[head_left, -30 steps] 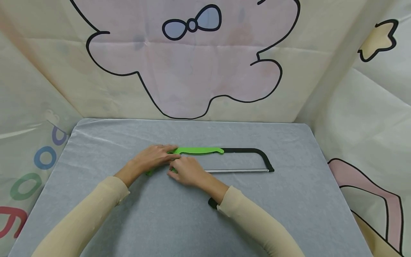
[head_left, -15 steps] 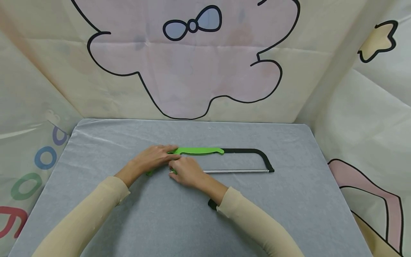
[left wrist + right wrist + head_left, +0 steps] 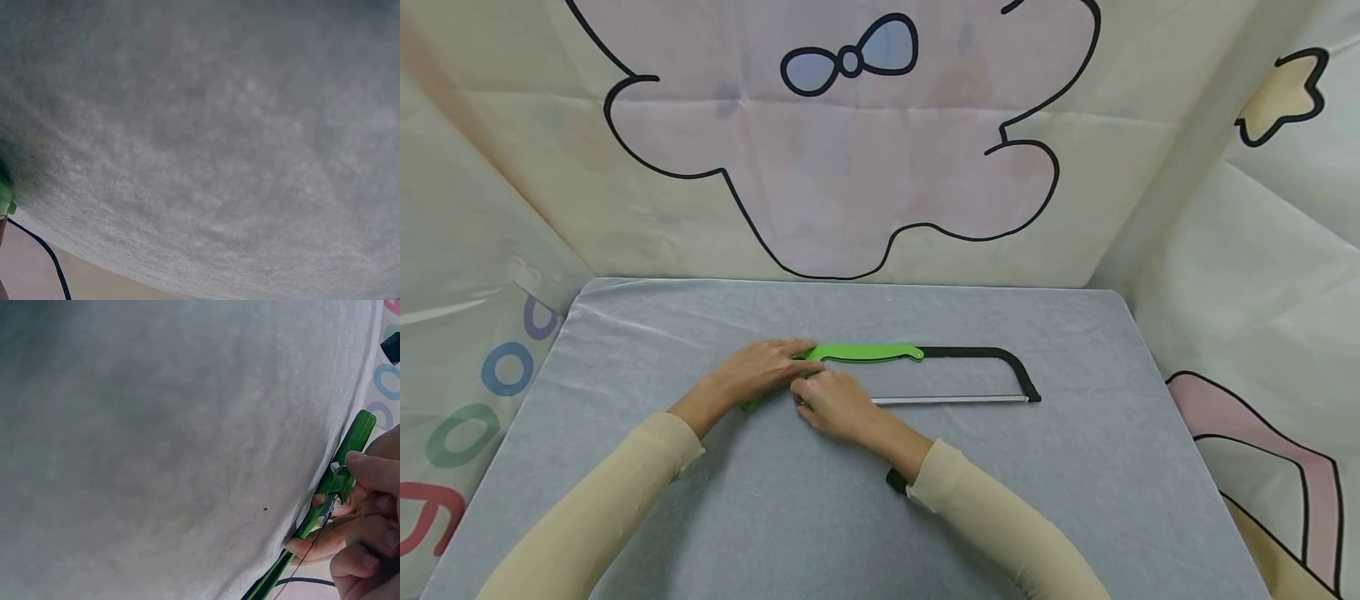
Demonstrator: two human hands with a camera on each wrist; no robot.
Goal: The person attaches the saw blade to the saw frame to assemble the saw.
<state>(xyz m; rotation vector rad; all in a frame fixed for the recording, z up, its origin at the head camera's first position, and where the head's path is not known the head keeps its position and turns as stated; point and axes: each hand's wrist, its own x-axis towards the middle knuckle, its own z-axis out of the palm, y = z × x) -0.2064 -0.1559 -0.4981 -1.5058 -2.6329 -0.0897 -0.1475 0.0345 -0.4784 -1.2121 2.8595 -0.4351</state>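
A hacksaw with a green handle (image 3: 868, 353) and a black front frame (image 3: 977, 352) lies on the cloth. Its thin silver blade (image 3: 955, 400) faces the near side. My left hand (image 3: 760, 367) holds the handle end at the left, fingers over the green part. Close beside it, my right hand (image 3: 835, 404) pinches with curled fingers at the blade's handle-side end. In the right wrist view, the thumb and fingers are by a small metal fitting (image 3: 338, 467) on the green handle; the exact contact is partly hidden. Only a sliver of green (image 3: 5, 197) shows in the left wrist view.
Grey-blue cloth (image 3: 775, 517) covers the table. Part of a black object (image 3: 897, 480) shows beside the right wrist, mostly under the sleeve. Printed fabric walls (image 3: 850, 192) stand behind the table and at both sides.
My right hand's fingers have shifted and turned slightly at the blade's handle-side end, covering a green bit seen earlier. My left hand and the hacksaw frame stay in place.
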